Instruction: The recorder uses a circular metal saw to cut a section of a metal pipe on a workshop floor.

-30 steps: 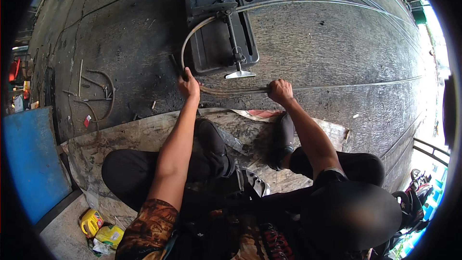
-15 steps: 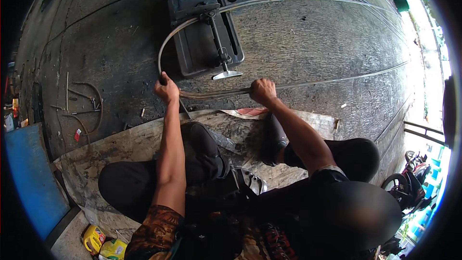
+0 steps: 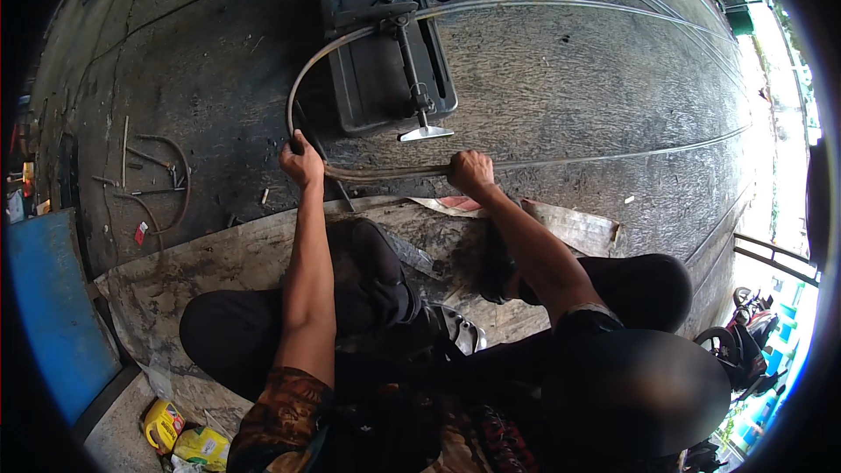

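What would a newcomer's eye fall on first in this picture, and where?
Probably the bent metal rods, sweeping left of the dark machine at top centre, with the left hand gripping them at the bend and the right hand farther right. Next, the pale T-shaped handle on the machine's near side. The blue panel stands out at the left edge.

One left hand (image 3: 303,162), one right hand (image 3: 471,173), two feet (image 3: 377,252), one machine (image 3: 361,83) with one T-handle (image 3: 427,133), one sheet (image 3: 210,264), one blue panel (image 3: 57,298), one red packet (image 3: 141,233), two yellow packs (image 3: 164,427) and at least one motorbike (image 3: 745,342) show. The long rods (image 3: 385,173) are more than one, and the scraps (image 3: 187,177) several; neither group can be counted exactly.
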`<state>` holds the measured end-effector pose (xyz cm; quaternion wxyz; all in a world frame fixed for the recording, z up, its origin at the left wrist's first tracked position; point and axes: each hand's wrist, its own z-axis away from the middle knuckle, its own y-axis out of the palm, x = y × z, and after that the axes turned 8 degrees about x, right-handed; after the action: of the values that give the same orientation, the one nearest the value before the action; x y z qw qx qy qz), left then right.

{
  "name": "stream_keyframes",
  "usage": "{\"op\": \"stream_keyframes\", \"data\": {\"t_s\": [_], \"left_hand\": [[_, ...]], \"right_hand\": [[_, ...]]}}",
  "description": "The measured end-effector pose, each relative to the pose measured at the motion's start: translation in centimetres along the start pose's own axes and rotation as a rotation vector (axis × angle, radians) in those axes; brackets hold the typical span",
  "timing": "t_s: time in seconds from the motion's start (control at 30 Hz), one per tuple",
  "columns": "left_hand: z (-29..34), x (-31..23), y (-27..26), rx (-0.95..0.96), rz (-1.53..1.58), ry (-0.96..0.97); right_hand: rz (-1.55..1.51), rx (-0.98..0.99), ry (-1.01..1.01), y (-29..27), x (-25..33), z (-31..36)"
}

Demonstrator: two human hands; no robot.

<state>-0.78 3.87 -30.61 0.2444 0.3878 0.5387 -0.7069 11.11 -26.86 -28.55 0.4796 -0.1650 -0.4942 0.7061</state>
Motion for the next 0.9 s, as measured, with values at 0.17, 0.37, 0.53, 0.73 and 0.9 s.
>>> {"op": "stream_keyframes", "data": {"t_s": [0.17, 0.37, 0.53, 0.73, 0.9], "left_hand": [[-0.4, 0.6, 0.1, 0.037, 0.016, -0.068], [-0.6, 1.8, 1.0, -0.003, -0.029, -0.005], [-0.5, 2.3, 1.4, 0.038, -0.035, -0.064], [-1.2, 3.6, 1.9, 0.032, -0.07, 0.005], [-1.7, 4.3, 1.5, 0.178, -0.049, -0.142]], "right_hand": [[-0.013, 0.05, 0.001, 0.7, -0.1, -1.0], [-0.021, -0.015, -0.032, 2.1, -0.9, -1.3], [-0.037, 0.034, -0.02, 2.3, -1.1, -1.5], [-0.047, 0.072, -0.013, 2.5, -1.3, -1.8], [-0.072, 0.042, -0.087, 0.8, -0.7, -0.1]]}}
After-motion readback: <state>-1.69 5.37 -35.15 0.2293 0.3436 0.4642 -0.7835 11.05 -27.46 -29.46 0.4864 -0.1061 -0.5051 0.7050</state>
